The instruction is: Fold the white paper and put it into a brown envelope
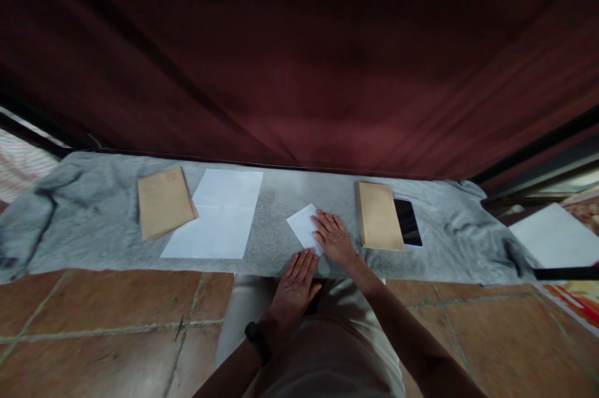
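Observation:
A small folded white paper (300, 221) lies tilted on the grey cloth in front of me. My right hand (333, 239) rests flat over its right side, fingers stretched out and slightly spread. At the paper's near corner is my left hand (296, 282), its fingers extended and its tips at the cloth's front edge. Part of the paper is hidden under the right hand. To the left lies a larger white sheet (219, 214) with a faint crease across it. Brown envelopes (163, 204) overlap that sheet's left side.
Another stack of brown envelopes (381, 217) lies right of my hands, partly over a dark-screened phone (409, 222). The grey cloth (276, 232) covers a long narrow surface against a dark red curtain-like backdrop (299, 73). A white panel (556, 236) stands at far right, above the tiled floor (116, 304).

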The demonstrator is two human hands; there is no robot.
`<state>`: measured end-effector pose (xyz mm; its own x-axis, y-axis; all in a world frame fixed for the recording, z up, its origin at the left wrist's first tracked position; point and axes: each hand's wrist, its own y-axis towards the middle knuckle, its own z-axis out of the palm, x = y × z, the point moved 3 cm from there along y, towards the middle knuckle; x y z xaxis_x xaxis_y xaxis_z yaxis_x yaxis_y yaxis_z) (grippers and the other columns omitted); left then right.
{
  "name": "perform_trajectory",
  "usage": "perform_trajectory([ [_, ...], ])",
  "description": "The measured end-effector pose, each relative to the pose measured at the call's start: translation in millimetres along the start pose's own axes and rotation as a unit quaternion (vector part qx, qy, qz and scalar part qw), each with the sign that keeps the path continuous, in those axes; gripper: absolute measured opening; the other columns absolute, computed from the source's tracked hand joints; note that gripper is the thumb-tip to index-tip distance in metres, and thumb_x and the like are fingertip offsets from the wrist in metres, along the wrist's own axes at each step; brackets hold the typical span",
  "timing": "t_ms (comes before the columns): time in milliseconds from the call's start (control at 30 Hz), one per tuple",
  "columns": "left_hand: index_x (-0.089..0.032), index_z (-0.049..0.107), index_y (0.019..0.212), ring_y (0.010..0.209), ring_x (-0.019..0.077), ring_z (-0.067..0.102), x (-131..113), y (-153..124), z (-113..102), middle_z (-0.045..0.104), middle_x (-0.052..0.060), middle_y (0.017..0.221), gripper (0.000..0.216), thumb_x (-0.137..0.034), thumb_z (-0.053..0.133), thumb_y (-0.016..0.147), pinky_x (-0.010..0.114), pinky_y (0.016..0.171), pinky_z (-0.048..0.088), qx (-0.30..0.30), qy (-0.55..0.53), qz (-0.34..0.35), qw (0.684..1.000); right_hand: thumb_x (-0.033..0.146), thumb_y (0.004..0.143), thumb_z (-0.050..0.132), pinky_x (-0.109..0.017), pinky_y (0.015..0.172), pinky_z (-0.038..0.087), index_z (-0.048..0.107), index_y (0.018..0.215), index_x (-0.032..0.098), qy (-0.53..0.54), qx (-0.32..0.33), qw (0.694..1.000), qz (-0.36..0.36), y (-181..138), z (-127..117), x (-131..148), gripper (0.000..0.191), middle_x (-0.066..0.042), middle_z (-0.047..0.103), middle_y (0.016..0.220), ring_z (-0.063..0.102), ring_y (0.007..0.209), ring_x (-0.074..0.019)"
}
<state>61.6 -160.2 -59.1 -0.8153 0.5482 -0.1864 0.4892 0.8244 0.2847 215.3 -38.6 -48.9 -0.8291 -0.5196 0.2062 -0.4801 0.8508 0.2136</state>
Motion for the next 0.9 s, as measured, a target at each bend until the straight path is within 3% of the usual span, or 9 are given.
perform_trajectory([
  [200, -0.017, 0.043, 0.155, 0.149, 0.0263, 0.043, 4, 6, -13, 0.049, 0.014, 0.158, 0.056, -0.038, 0.048, 0.103, 0.047, 0.124, 0.035, 0.024, -0.124, -0.047, 0.991, 0.029, 0.107, 0.038, -0.054, 0.125, 0.028, 0.048, 0.153, 0.015, 0.016, -0.044, 0.996, 0.076, -4, -10, -12, 0.049, -0.014, 0.043, 0.162, 0.039, 0.151, -0.0276],
  [300, -0.023, 0.048, 0.152, 0.148, 0.0235, 0.045, 12, 15, -23, 0.05, 0.01, 0.158, 0.052, -0.039, 0.047, 0.103, 0.045, 0.124, 0.036, -0.016, -0.312, -0.173, 0.934, 0.027, 0.107, 0.037, -0.051, 0.126, 0.029, 0.048, 0.153, 0.015, 0.043, -0.038, 0.997, 0.041, -27, -15, 4, 0.049, -0.012, 0.045, 0.161, 0.038, 0.152, -0.0252],
  [367, -0.024, 0.056, 0.145, 0.146, 0.0242, 0.048, 21, 20, -25, 0.054, 0.009, 0.155, 0.048, -0.042, 0.053, 0.1, 0.044, 0.123, 0.036, -0.085, -0.464, -0.293, 0.832, 0.028, 0.107, 0.039, -0.049, 0.126, 0.03, 0.047, 0.153, 0.016, 0.053, -0.016, 0.998, -0.006, -46, -15, 20, 0.049, -0.01, 0.044, 0.162, 0.036, 0.152, -0.0245],
  [433, -0.023, 0.065, 0.132, 0.141, 0.0263, 0.053, 30, 24, -21, 0.061, 0.01, 0.147, 0.044, -0.044, 0.062, 0.094, 0.045, 0.121, 0.039, -0.157, -0.596, -0.392, 0.683, 0.03, 0.106, 0.043, -0.048, 0.126, 0.032, 0.046, 0.154, 0.015, 0.052, -0.006, 0.998, -0.023, -62, -15, 33, 0.051, -0.011, 0.044, 0.162, 0.037, 0.152, -0.0251],
  [500, -0.022, 0.068, 0.122, 0.134, 0.0281, 0.059, 37, 27, -12, 0.067, 0.012, 0.139, 0.04, -0.043, 0.068, 0.088, 0.047, 0.114, 0.046, -0.187, -0.69, -0.438, 0.544, 0.029, 0.104, 0.047, -0.048, 0.125, 0.033, 0.045, 0.155, 0.014, 0.045, -0.006, 0.999, -0.019, -70, -15, 40, 0.053, -0.013, 0.043, 0.162, 0.038, 0.152, -0.026],
  [567, -0.021, 0.068, 0.116, 0.126, 0.0278, 0.065, 41, 31, -4, 0.071, 0.013, 0.13, 0.035, -0.039, 0.069, 0.085, 0.046, 0.104, 0.054, -0.186, -0.736, -0.459, 0.462, 0.03, 0.103, 0.051, -0.049, 0.125, 0.034, 0.045, 0.155, 0.013, 0.04, -0.012, 0.999, -0.008, -72, -15, 44, 0.055, -0.014, 0.044, 0.161, 0.039, 0.151, -0.0269],
  [667, -0.02, 0.068, 0.109, 0.112, 0.0243, 0.071, 41, 38, 0, 0.076, 0.012, 0.116, 0.028, -0.031, 0.067, 0.083, 0.038, 0.09, 0.058, -0.18, -0.734, -0.489, 0.436, 0.032, 0.1, 0.055, -0.05, 0.124, 0.034, 0.045, 0.155, 0.013, 0.046, -0.021, 0.999, 0.016, -67, -14, 47, 0.059, -0.015, 0.048, 0.158, 0.043, 0.148, -0.0288],
  [800, -0.018, 0.07, 0.103, 0.097, 0.0212, 0.075, 31, 53, -10, 0.078, 0.011, 0.104, 0.028, -0.028, 0.074, 0.077, 0.03, 0.08, 0.058, -0.144, -0.728, -0.487, 0.459, 0.022, 0.097, 0.054, -0.049, 0.12, 0.039, 0.048, 0.153, 0.016, 0.053, -0.011, 0.996, 0.067, -56, -15, 49, 0.056, -0.014, 0.058, 0.15, 0.055, 0.138, -0.0291],
  [900, -0.017, 0.072, 0.103, 0.098, 0.0198, 0.074, 26, 61, -20, 0.077, 0.011, 0.11, 0.029, -0.032, 0.077, 0.078, 0.029, 0.082, 0.058, -0.135, -0.724, -0.486, 0.471, 0.015, 0.097, 0.048, -0.044, 0.11, 0.05, 0.058, 0.145, 0.021, 0.107, -0.002, 0.986, 0.131, -44, -21, 45, 0.05, -0.012, 0.066, 0.141, 0.067, 0.122, -0.0273],
])
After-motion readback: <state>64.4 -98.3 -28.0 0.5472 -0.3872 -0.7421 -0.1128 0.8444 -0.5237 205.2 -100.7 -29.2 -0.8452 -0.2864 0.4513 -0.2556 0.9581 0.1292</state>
